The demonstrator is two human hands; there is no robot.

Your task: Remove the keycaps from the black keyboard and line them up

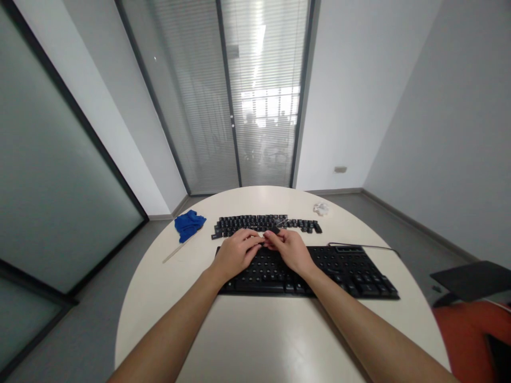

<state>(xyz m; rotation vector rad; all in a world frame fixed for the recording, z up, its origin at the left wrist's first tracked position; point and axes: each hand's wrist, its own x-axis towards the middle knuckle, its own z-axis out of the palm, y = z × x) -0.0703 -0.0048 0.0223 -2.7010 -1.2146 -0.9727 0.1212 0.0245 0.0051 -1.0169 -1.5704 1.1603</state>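
A black keyboard [255, 274] lies in front of me, many of its keycaps off and the bare key posts showing. Over its back edge, my two hands meet at the fingertips. The fingers of my right hand [293, 249] are closed on a small black piece with thin metal wires, which looks like a keycap puller [275, 230]. My left hand [236, 252] has its thumb and fingers drawn together beside it; what they pinch is too small to make out. Loose black keycaps [243, 222] stand in rows just behind the keyboard.
A blue cloth [188, 224] and a thin light stick [175, 251] lie at the left of the round white table [159, 308]. Crumpled white tissue [320, 208] sits back right. The keyboard's cable [371, 246] runs off rightward. An orange chair [471, 335] stands at the right.
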